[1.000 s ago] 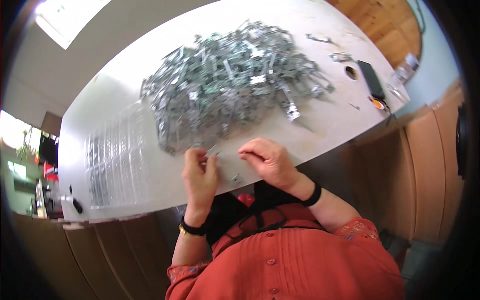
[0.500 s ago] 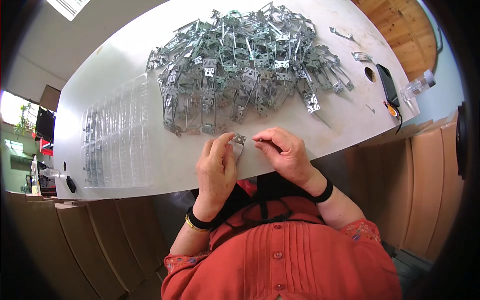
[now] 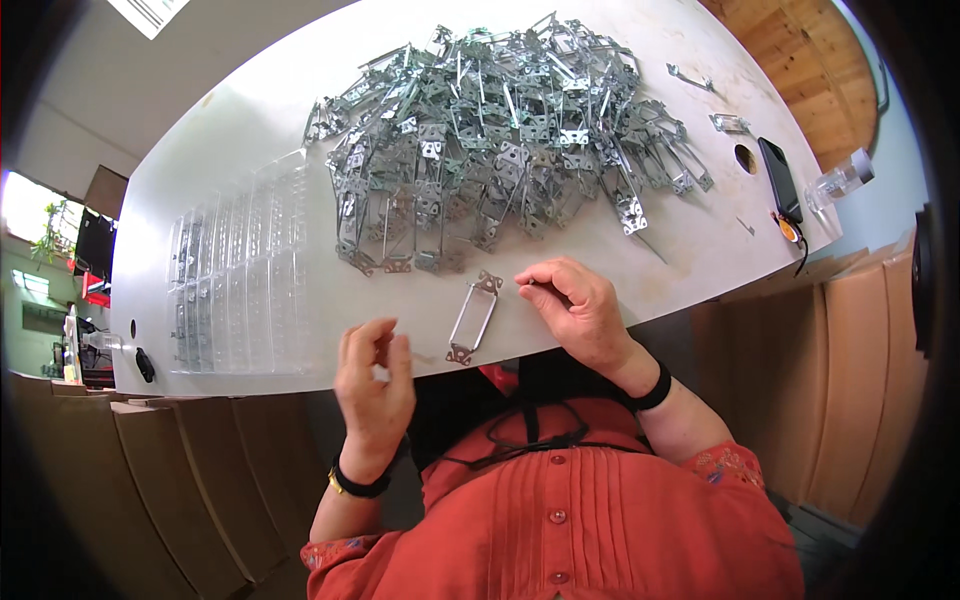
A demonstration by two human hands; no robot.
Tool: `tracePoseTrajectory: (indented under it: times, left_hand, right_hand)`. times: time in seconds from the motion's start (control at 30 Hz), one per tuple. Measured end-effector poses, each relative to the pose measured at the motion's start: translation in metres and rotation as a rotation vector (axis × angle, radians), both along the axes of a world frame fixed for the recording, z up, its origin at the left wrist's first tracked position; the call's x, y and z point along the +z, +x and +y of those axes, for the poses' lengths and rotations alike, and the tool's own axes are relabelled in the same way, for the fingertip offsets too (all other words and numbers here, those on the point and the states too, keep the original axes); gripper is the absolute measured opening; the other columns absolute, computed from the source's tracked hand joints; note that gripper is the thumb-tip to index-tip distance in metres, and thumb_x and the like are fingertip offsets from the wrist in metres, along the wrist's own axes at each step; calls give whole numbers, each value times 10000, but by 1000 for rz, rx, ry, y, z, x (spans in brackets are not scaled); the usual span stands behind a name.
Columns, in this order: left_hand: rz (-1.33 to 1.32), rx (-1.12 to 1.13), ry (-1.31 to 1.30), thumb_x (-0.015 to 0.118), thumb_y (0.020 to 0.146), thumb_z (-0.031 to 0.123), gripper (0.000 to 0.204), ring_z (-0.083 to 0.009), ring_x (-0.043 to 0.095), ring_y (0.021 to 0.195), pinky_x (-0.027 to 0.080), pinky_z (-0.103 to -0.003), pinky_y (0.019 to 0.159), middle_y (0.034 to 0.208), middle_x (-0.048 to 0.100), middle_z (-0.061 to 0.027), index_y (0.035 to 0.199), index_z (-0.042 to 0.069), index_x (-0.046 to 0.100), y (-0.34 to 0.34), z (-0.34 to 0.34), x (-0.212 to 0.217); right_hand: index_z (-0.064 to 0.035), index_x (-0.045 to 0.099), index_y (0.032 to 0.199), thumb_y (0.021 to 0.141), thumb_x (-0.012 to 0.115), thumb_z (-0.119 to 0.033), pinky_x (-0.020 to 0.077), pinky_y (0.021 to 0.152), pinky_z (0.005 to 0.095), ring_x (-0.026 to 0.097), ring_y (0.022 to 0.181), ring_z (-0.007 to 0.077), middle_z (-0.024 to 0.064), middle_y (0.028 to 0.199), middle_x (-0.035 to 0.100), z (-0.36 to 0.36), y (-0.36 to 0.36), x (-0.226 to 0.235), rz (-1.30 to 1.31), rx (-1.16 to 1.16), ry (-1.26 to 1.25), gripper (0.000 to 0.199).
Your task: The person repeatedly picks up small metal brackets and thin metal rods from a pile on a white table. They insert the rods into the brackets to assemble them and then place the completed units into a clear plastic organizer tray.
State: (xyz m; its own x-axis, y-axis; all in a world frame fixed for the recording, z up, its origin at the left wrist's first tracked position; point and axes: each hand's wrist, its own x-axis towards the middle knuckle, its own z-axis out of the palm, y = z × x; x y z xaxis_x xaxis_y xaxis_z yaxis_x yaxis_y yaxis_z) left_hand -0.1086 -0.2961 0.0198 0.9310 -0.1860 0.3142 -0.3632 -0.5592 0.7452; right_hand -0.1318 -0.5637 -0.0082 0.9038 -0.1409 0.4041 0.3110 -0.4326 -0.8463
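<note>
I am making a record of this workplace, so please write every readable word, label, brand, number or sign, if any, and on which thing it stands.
No text can be read here.
Nearest metal frame: no lettering visible.
Black flat device: nothing readable.
Orange round tag, clear bottle: any marks too small to read.
Brown boxes: no print made out.

Metal frame [image 3: 484, 322] flat on bench [image 3: 420, 300]; left hand [image 3: 375, 372], fingers parted, at its 8 o'clock, right hand [image 3: 575, 312], pinched, at 3.

Bracket [image 3: 485, 320] on table [image 3: 400, 300], bracket pile [image 3: 510, 140] behind, tray [image 3: 250, 260] left, phone [image 3: 781, 180] right
</note>
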Motion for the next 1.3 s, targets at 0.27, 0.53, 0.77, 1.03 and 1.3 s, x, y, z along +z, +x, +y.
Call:
tracePoseTrajectory:
  times: [0.27,0.53,0.77,1.03,1.3]
  left_hand:
    - [375,350,-403,638,1073,105,120,-75,630,711,525,-229,630,867,682,-23,1128,5,675,-12,103,-1]
    - [337,427,-446,641,1068,105,110,-116,670,722,555,-254,636,852,684,-40,1092,1,669,-23,122,-2]
    - [293,423,-389,655,1053,80,84,-68,639,724,526,-226,678,817,659,3,1057,4,691,-15,116,-13]
    - [337,373,-470,665,1027,60,84,-65,653,719,540,-230,668,814,695,-12,1029,-17,697,-10,102,-16]
    - [382,355,-417,661,1020,56,83,-84,675,720,567,-243,706,836,710,-27,1025,-18,699,-10,92,-11]
  right_hand:
    - [-39,716,1057,942,751,-6,530,700,316,673,782,213,89,936,705,-1,-3,5,73,1,2,124]
    - [-43,725,1046,957,746,-25,524,703,303,666,792,189,81,924,712,0,-1,-5,62,-16,6,93]
    - [-35,723,1047,962,731,-6,501,701,279,630,775,141,64,914,695,2,-2,-3,109,-14,13,91]
    - [-23,714,1068,988,730,-24,502,732,267,607,803,118,49,962,698,-1,-4,-11,140,0,43,81]
    - [-21,709,1052,991,727,-26,509,735,273,623,814,135,59,962,693,-2,-4,-7,108,2,-19,65]
